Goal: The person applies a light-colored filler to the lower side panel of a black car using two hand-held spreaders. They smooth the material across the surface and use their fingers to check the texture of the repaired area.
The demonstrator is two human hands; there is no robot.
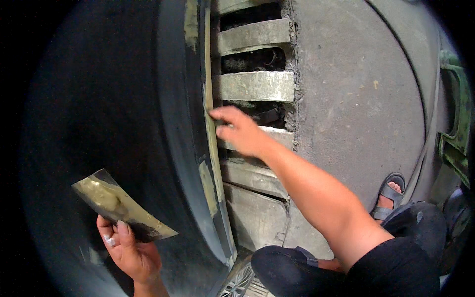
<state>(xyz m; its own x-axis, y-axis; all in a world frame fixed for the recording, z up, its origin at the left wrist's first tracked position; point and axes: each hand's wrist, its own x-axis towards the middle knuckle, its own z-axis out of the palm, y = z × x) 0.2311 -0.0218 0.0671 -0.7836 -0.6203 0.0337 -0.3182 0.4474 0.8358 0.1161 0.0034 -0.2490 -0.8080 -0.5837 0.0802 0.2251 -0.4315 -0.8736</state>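
My left hand (131, 250) grips a flat, rectangular putty board (126, 205) at its lower edge, thumb on top. A mound of yellowish putty (101, 194) lies on the board, with more smeared across it. My right hand (240, 129) is at the edge of a dark car body panel (173, 123), its fingertips drawn together against that edge. Whatever they may hold there is hidden and slightly blurred. A pale yellow strip of putty (213, 148) runs along the panel's edge, with a wider patch (208, 188) on the panel below my right hand.
Beyond the panel edge lie concrete drain slats (255, 86) with dark gaps between them. A grey concrete floor (341, 84) extends to the right, crossed by a dark hose (408, 54). A green metal frame (455, 119) stands at the far right. My sandalled foot (388, 198) and a spoked wheel (237, 284) appear below.
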